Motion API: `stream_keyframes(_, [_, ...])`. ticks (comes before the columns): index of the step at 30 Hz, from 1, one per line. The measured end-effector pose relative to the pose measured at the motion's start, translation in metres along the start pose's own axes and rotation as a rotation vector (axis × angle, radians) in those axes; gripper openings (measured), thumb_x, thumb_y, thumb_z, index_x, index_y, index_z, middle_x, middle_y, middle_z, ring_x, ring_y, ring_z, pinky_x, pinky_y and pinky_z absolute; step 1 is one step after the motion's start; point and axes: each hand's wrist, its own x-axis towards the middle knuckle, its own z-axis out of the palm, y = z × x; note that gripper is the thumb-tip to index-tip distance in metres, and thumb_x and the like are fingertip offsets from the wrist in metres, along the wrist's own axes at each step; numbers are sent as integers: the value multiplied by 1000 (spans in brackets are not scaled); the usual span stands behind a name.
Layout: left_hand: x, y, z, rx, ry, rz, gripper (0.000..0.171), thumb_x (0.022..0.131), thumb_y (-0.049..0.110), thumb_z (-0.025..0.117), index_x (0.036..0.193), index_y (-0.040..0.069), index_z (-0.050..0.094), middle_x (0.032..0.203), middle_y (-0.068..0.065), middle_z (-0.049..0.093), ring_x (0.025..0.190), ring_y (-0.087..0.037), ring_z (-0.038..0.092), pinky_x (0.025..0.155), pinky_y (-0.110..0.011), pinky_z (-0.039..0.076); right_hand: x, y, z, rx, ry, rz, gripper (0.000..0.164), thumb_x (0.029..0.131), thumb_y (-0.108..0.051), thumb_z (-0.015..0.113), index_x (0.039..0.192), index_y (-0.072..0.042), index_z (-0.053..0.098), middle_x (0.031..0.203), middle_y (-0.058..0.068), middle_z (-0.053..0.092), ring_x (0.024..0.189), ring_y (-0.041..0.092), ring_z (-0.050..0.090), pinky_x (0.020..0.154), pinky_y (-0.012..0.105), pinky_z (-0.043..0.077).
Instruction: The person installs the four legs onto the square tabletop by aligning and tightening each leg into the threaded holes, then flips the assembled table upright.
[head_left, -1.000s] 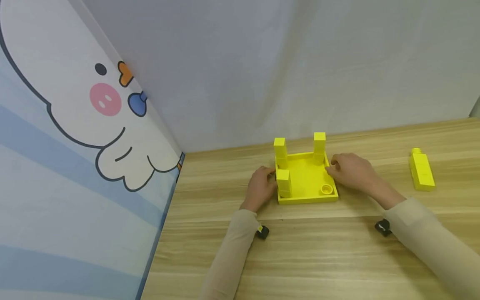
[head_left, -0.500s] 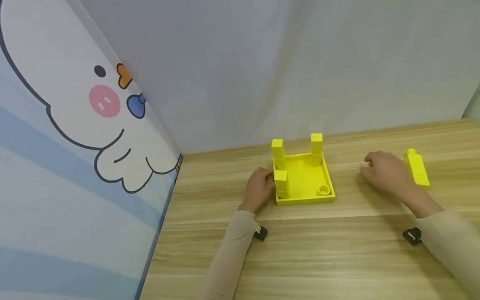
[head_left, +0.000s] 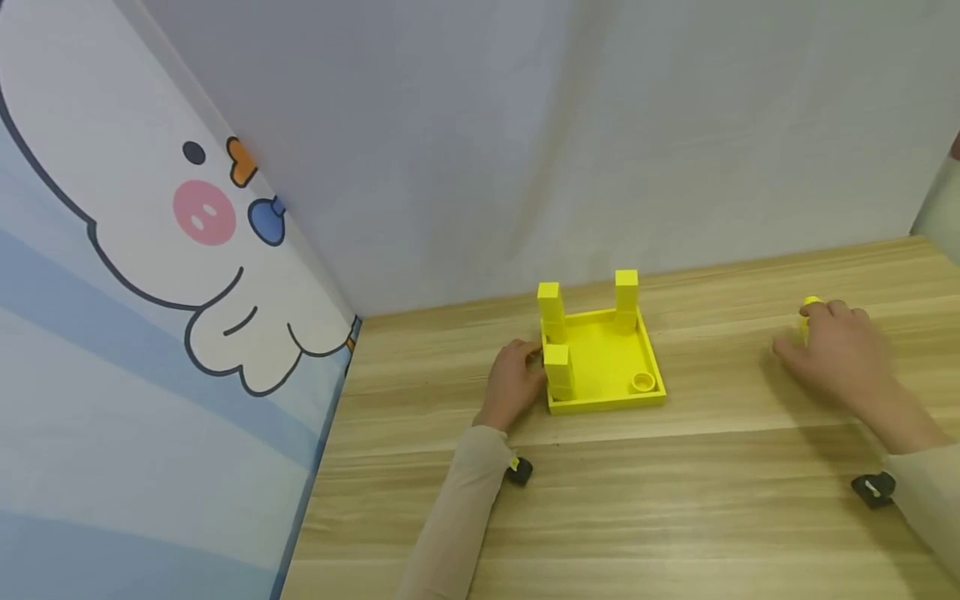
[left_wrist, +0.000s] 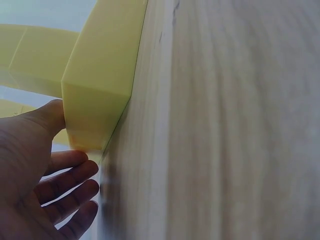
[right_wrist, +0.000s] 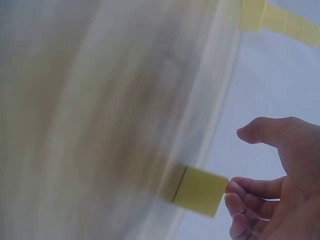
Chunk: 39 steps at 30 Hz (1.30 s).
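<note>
A square yellow tray (head_left: 600, 367) with a low rim lies on the table. Square yellow posts stand upright at three of its corners, and a round yellow socket (head_left: 642, 382) shows at the near right corner. My left hand (head_left: 513, 383) holds the tray's left side; in the left wrist view its thumb rests at the rim and its index finger touches the wall. Far to the right, my right hand (head_left: 843, 354) hovers over a loose yellow post (right_wrist: 201, 191), thumb spread from the loosely bent fingers. Only the post's round peg end shows clearly in the head view.
The wooden table (head_left: 637, 517) ends at a pale curtain (head_left: 675, 150) at the back. On the left stands a panel (head_left: 97, 333) with a cartoon figure. A small black camera (head_left: 873, 490) hangs at the right wrist.
My right hand has left the tray's right side and moved right to the loose post, now largely covering it. The left hand has stayed at the tray.
</note>
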Motion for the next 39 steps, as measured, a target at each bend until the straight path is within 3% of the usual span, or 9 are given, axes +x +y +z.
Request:
stream_keyframes(6, [0, 1, -1, -1, -10, -5, 40, 94, 28, 72, 130, 10, 70, 112, -7, 70, 104, -22, 63, 96, -39, 53, -11, 21, -10, -83, 6, 29, 70, 87, -43, 68, 103, 23, 51, 91, 38, 52, 77, 48, 53, 56, 47, 42])
stream_keyframes(12, [-2, 2, -4, 2, -7, -6, 40, 94, 28, 72, 130, 9, 70, 114, -8, 71, 107, -23, 63, 97, -39, 53, -18, 32, -16, -69, -75, 66, 53, 91, -47, 62, 78, 3, 52, 70, 19, 51, 60, 31, 49, 45, 36, 36])
stream_keyframes(17, [-2, 2, -5, 0, -4, 1, 40, 94, 27, 71, 129, 9, 70, 114, -8, 71, 107, -24, 63, 98, -39, 53, -20, 36, -17, -57, -143, 80, 51, 96, -50, 54, 65, -9, 45, 57, 5, 45, 51, 21, 44, 43, 34, 35])
stream_keyframes(23, [-3, 4, -6, -3, -8, -7, 40, 94, 27, 71, 129, 9, 70, 115, -8, 71, 108, -24, 64, 99, -40, 53, -17, 33, -22, -56, -142, 84, 50, 96, -48, 52, 73, -3, 54, 59, 7, 48, 52, 22, 45, 43, 34, 35])
stream_keyframes(26, [-4, 4, -6, -6, -5, -12, 40, 94, 26, 71, 130, 9, 70, 116, -8, 71, 109, -24, 63, 99, -40, 52, -12, 26, -24, -41, -128, 94, 55, 95, -47, 53, 92, 7, 63, 64, 9, 51, 55, 24, 47, 44, 36, 36])
stream_keyframes(30, [-3, 3, -5, -6, -6, -16, 40, 94, 27, 72, 130, 10, 70, 116, -8, 71, 109, -24, 63, 99, -40, 52, -5, 18, -25, -33, -93, 81, 63, 95, -47, 55, 115, 12, 62, 73, 16, 60, 60, 26, 51, 44, 37, 38])
stream_keyframes(34, [-3, 4, -3, 2, -7, -18, 40, 94, 29, 72, 130, 11, 70, 114, -7, 71, 108, -24, 63, 98, -39, 52, 3, 8, -25, -38, -48, 51, 64, 92, -47, 59, 117, 12, 63, 82, 22, 64, 64, 28, 52, 45, 35, 36])
stream_keyframes(39, [-3, 3, -3, 5, 0, -21, 41, 94, 29, 72, 130, 11, 70, 114, -7, 71, 107, -24, 62, 97, -39, 52, 11, -8, -25, -10, -15, 34, 62, 89, -46, 62, 114, 11, 64, 75, 16, 60, 61, 25, 47, 48, 34, 32])
